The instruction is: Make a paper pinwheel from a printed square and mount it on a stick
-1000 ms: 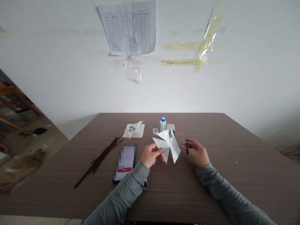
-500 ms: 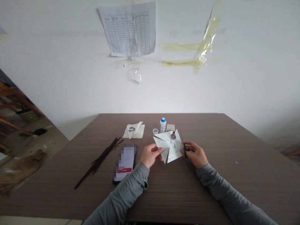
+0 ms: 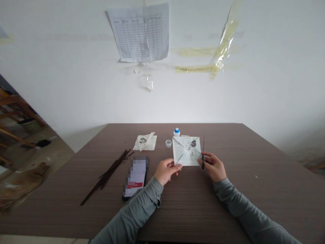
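Paper square [image 3: 186,158] sits just right of the centre of the frame in the head view, held up over the bench [image 3: 188,210] between both hands and covering the lower part of a blue-capped bottle [image 3: 177,132]. It is about as wide as tall, so it has no clear long axis; slits run inward from its upper left, upper right and lower left corners. The left hand [image 3: 166,172] has its grip closed on the lower left corner, thumb on the face, so the sheet lies up and to the right of that grip. The right hand [image 3: 215,167] has its grip closed around dark-handled scissors [image 3: 202,162], seen edge-on, their long axis nearly upright and close to parallel with the sheet's right edge, just beside it. The right fingertips seem to meet that edge low down; whether they pinch it I cannot tell.
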Demonstrator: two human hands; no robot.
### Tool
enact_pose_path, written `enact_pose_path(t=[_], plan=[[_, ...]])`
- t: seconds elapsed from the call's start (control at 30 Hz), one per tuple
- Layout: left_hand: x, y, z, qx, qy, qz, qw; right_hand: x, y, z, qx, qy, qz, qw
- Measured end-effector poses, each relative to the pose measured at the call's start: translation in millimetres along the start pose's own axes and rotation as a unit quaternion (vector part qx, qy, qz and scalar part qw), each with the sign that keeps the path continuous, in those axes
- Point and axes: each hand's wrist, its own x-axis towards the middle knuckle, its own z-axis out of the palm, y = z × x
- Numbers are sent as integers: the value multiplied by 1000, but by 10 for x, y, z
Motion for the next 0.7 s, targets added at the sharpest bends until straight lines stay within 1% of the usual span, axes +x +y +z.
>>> enact_pose_path(t=[0.13,0.27,0.37,0.53,0.7], plan=[[1,-19,26,-14,20,7,1000,70,101,-18,9,-12,23,1000],[17,-14,3,-25,48,15,998,57,140,-6,8,-29,18,999],[28,0,-37,-20,34,9,999,9,110,16,9,-30,13,999],[42,12,-100,-3,9,3,1000,-107,15,66,9,-6,-7,1000],[48,30,-110,-4,31,-3,1000,-132,12,95,24,-5,1,1000]])
